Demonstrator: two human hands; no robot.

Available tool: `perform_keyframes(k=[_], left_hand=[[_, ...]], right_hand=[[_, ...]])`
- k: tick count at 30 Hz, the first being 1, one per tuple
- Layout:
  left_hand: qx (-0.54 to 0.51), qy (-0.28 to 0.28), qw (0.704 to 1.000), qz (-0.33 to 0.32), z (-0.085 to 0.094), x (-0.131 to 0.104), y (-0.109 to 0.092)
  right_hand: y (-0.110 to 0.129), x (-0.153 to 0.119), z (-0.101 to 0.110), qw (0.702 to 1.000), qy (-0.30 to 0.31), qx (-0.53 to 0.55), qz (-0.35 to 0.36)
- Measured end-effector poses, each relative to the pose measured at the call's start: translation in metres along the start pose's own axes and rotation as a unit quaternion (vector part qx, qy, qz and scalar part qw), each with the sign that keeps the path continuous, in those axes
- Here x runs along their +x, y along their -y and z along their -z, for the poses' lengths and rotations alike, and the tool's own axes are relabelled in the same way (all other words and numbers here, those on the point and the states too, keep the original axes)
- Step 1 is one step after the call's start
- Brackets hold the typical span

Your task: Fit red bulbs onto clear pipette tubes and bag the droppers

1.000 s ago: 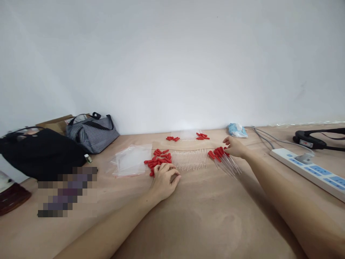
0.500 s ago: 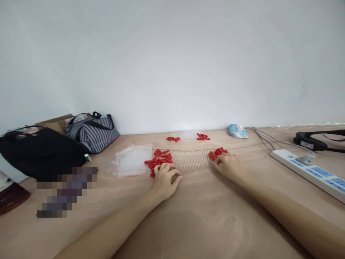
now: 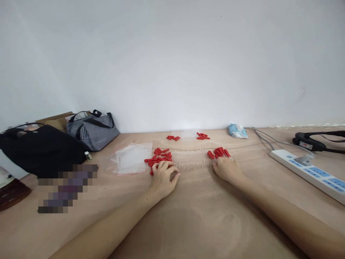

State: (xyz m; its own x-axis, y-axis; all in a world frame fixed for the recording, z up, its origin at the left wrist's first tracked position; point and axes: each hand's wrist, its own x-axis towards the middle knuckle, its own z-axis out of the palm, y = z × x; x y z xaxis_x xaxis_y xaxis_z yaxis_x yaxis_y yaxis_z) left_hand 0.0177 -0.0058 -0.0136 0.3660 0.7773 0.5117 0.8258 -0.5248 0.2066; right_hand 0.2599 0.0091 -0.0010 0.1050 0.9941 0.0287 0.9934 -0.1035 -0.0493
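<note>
Thin white sticks (image 3: 190, 159) lie side by side in a row on the wooden table (image 3: 205, 216). Left of the row is a loose heap of red pieces (image 3: 159, 157), and my left hand (image 3: 164, 178) rests at its near edge with the fingers curved and apart, nothing seen in them. At the row's right end lie red-tipped sticks (image 3: 221, 151). My right hand (image 3: 228, 168) is against their near side, fingers curled in; its fingertips are hidden, so what it holds cannot be made out.
Clear plastic bags (image 3: 132, 159) lie left of the heap. Farther back are another bag (image 3: 188, 134) and red pieces (image 3: 203, 136). A power strip (image 3: 309, 172), a blue packet (image 3: 237, 131), black headgear (image 3: 309, 141), a striped bag (image 3: 97, 131) and a black bag (image 3: 45, 149) surround them.
My right hand has shifted slightly right, its fingers curling lower, and the red-tipped sticks beside it show more fully. My left hand has stayed nearly in place.
</note>
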Motion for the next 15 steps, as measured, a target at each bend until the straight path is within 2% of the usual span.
perform_keyframes(k=[5, 10, 15], left_hand=[[-0.001, 0.004, 1.0, -0.001, -0.001, 0.0, -0.001], [-0.004, 0.004, 1.0, 0.0, 0.0, 0.001, -0.002], [-0.005, 0.004, 1.0, -0.003, 0.0, 0.001, -0.001]], right_hand=[[0.003, 0.002, -0.003, 1.0, -0.007, 0.004, 0.001], [0.005, 0.01, -0.008, 0.998, -0.052, -0.007, 0.018], [0.005, 0.021, -0.011, 0.997, -0.077, 0.003, -0.015]])
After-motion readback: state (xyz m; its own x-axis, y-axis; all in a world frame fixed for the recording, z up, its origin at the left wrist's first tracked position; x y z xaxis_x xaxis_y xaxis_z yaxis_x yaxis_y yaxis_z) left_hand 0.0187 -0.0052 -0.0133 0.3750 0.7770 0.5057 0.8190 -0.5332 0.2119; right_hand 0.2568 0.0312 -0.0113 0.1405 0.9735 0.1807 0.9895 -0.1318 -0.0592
